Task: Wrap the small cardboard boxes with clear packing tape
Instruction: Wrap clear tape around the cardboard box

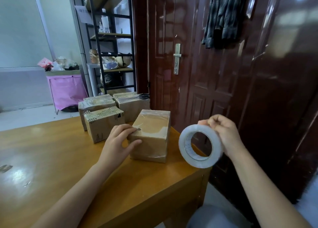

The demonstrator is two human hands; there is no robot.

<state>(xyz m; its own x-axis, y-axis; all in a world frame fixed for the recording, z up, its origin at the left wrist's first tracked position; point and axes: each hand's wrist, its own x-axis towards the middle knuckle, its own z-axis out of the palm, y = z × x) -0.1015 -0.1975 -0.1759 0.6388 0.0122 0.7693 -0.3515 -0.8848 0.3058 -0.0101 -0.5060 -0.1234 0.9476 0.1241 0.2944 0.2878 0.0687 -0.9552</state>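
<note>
Tabletop point(51, 159), right edge: our left hand point(118, 140) grips box point(151, 136); right hand point(222, 133) clasps tape roll point(199, 146). Next, we judge: pull tape end, stick to box.

**Surroundings of the work surface**

A wooden table point(51, 159) is standing before a dark red door point(197, 73) (a plaid garment point(222, 16) is hanging on it). A black shelf unit point(111, 38) and a pink-lined bin point(67, 88) are occupying the background.

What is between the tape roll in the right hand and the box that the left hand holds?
In the head view, nothing lies between the tape roll and the box: only a bare strip of table edge and the dark door behind. No stretched tape shows.
</note>
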